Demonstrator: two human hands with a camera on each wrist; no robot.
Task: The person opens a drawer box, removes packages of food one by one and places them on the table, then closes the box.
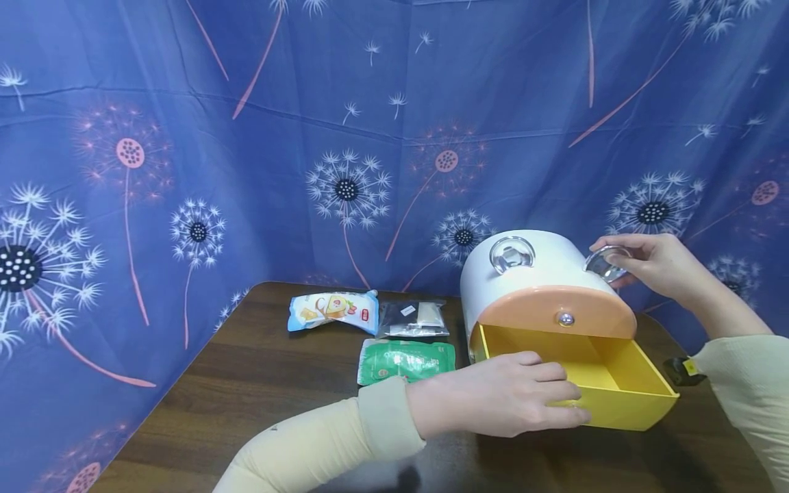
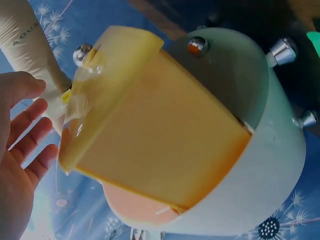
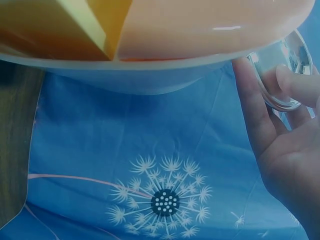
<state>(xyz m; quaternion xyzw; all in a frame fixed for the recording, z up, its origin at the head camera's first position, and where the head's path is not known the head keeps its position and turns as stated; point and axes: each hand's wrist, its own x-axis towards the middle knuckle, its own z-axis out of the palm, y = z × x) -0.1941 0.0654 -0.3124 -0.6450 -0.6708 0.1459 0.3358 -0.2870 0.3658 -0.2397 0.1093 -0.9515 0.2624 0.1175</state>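
Yellow drawer (image 1: 629,411): standing out from the white case (image 1: 555,260) on the table (image 1: 259,370); left hand (image 1: 502,397): fingers loose at its front; right hand (image 1: 662,263): pinching a chrome knob (image 1: 598,267); hazard, as I judge: tugging the knob with the drawer unbraced could tip the case

Toward 4 o'clock from the head view's centre I have a white rounded case (image 1: 548,263) with a peach front panel (image 1: 527,311) bearing a chrome knob (image 1: 565,319), its yellow drawer (image 1: 635,409) standing well out toward 5 o'clock from that knob. Of the two shiny, round silver discs on its upper curve, the left disc (image 1: 512,253) sits at 11 o'clock from the knob, while the tilted right disc (image 1: 608,271) at 1 o'clock is pinched in my right hand (image 1: 662,267). My left hand (image 1: 499,397), fingers relaxed, is just beside the drawer's front; whether they touch, I cannot tell.
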